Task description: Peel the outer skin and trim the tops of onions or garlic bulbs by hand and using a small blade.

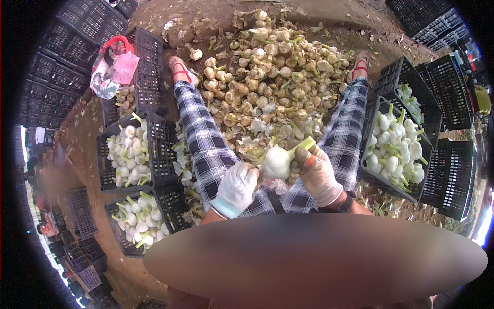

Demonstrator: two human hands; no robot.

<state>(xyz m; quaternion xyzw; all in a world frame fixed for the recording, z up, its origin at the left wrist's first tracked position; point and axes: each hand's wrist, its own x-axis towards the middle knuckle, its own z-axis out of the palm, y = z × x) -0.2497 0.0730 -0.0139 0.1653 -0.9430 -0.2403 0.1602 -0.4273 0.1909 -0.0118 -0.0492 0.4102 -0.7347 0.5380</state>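
A white garlic bulb (277,163) with a short green stalk is held up between my two gloved hands, over my lap. My right hand (318,175), in a soiled glove, grips the stalk between thumb and fingers. At the bulb's root side, the fingers of my left hand (237,189) are pinched together in a white knit glove; whether they hold a bit of skin or root is hidden. Between my legs lies a heap of unpeeled garlic bulbs (278,73), dirty and brownish. Loose papery skins (260,125) cover the near side of the heap.
Black plastic crates of cleaned garlic stand at my left, one farther (150,154) and one nearer (127,247). Another filled crate (391,187) is at my right, beside other black crates (447,179). A bag (106,79) rests on a crate at upper left. Crate stacks (88,23) rise behind it.
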